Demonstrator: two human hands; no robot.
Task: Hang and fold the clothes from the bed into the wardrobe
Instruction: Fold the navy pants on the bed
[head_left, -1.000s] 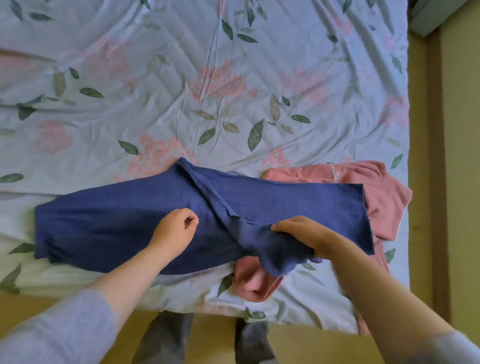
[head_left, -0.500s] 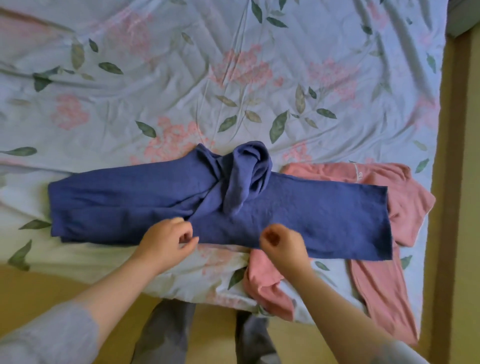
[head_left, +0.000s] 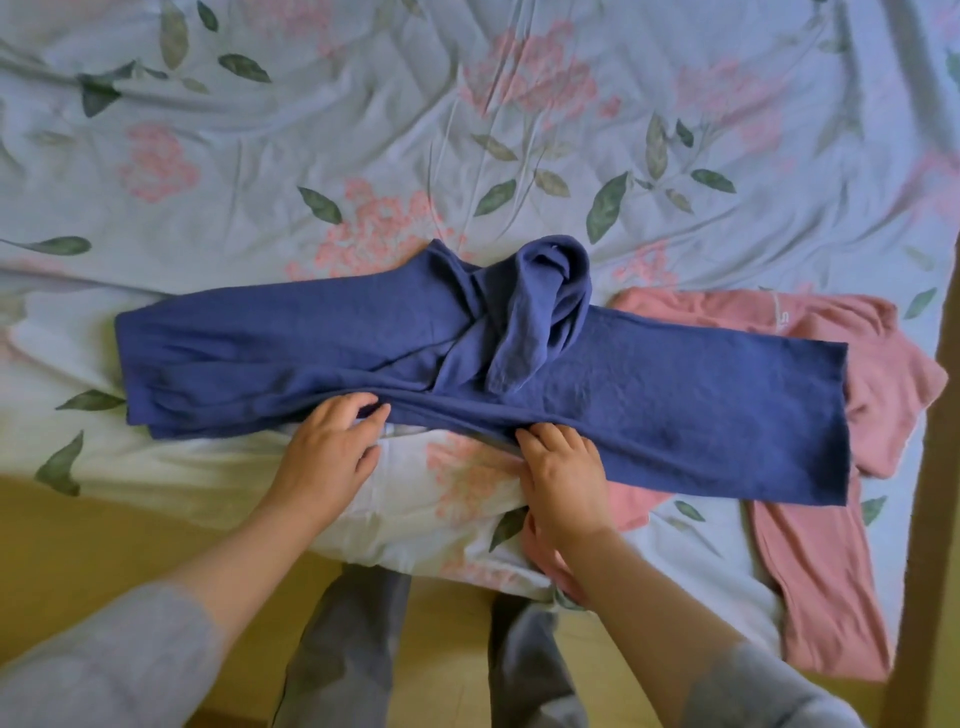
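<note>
A dark blue garment (head_left: 649, 405) lies stretched left to right across the near part of the bed, with a bunched sleeve flipped onto its middle. My left hand (head_left: 327, 447) rests at its near edge, fingers spread and touching the cloth. My right hand (head_left: 561, 467) lies flat at the near edge further right, fingertips on the fabric. Under the blue garment's right end lies a pink garment (head_left: 821, 530), which hangs over the bed's near edge.
The bed has a pale floral sheet (head_left: 467, 156), wrinkled, stretching far beyond the clothes. A wooden frame post (head_left: 930, 467) runs along the right side. My grey trouser legs (head_left: 353, 649) stand on yellow floor at the bed's near edge.
My right hand flipped a blue sleeve onto the garment's middle and let go. Both hands then moved to the near edge and flattened out there.
</note>
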